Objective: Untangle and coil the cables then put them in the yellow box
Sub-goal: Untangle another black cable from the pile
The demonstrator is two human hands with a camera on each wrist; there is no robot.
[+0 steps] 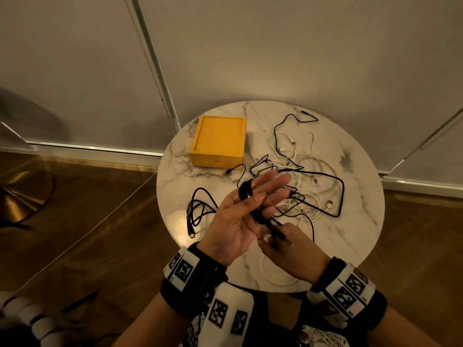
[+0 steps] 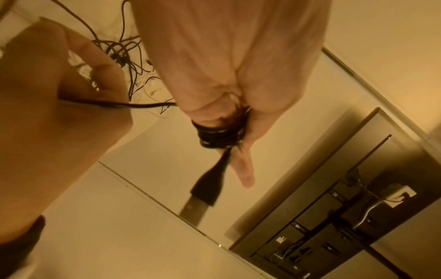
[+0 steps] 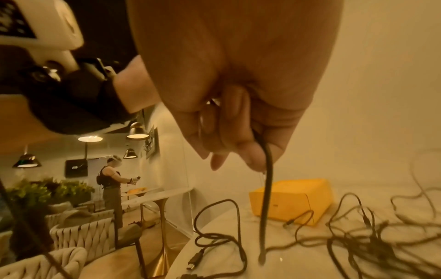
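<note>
My left hand (image 1: 260,196) is raised palm-up over the marble table, fingers stretched out. A black cable coil (image 1: 246,192) is wound round them, and the thumb presses it in place. In the left wrist view the coil (image 2: 220,135) rings the fingers and its plug (image 2: 207,186) sticks out past them. My right hand (image 1: 278,242), just in front, pinches the free length of the same black cable (image 3: 267,188). The yellow box (image 1: 218,144) sits shut at the table's far left. A tangle of black and white cables (image 1: 300,176) lies behind my hands.
The round marble table (image 1: 355,229) stands against a pale wall. Another loose black cable (image 1: 200,211) lies to the left of my hands, and a white cable (image 1: 275,279) loops near the front edge. Wooden floor surrounds the table. A person (image 3: 111,181) stands far off.
</note>
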